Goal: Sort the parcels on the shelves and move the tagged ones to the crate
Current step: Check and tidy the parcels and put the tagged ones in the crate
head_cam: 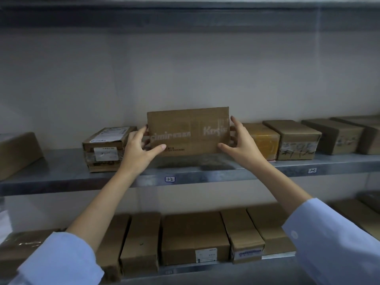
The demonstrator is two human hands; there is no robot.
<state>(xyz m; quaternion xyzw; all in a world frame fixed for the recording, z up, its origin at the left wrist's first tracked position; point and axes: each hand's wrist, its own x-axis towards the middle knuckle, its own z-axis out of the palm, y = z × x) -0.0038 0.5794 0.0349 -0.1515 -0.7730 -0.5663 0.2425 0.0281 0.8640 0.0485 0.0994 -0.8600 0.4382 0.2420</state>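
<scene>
- Between our two hands stands the box (188,131), a flat brown cardboard parcel turned up on its long edge with its broad printed face toward us. We cannot tell whether its lower edge rests on the shelf (205,173) or hangs just above it.
- Our left hand (139,149) grips the box's left end, thumb on the front face near the lower corner and fingers curled round behind.
- Our right hand (240,144) grips the right end likewise, thumb low on the front, fingers behind, forefinger raised along the edge.
- No tag shows on the face toward us; the back and the ends are hidden.
- Handling, as we judge it: the box looks thin and stiff, and probably light, since a pinch at each end keeps it upright. Bare cardboard should give fair friction. The short ends are the sound place to hold, while pressure on the middle of the broad face might dent it.
- Just left of our left hand lies a labelled parcel (107,149). Just behind our right hand sits a yellow-taped parcel (265,140), and further right a scrawled carton (294,138).
- Below both forearms, a lower shelf carries a row of brown cartons (193,237).
- The crate is not in view.
</scene>
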